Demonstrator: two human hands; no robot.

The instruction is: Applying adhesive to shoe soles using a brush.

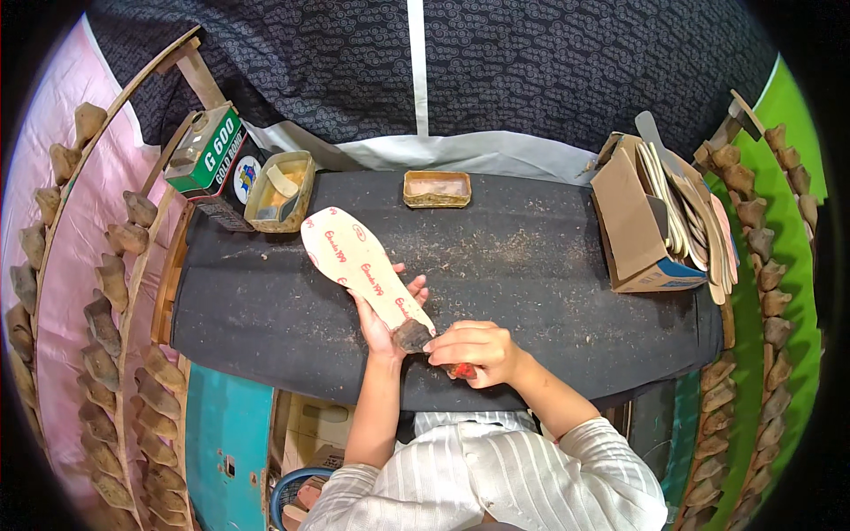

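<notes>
Hands [482,350] sit at the near end of the insole [356,258].

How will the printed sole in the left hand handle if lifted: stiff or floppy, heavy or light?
Probably fairly stiff: the sole looks flat, with no visible fold, where its broad end reaches past the left hand. It's likely light, looking like one thin sheet. It seems unlikely to roll, given its flat face.

smooth insole [359,264], perhaps paper-faced, cardboard box [627,219]
</notes>
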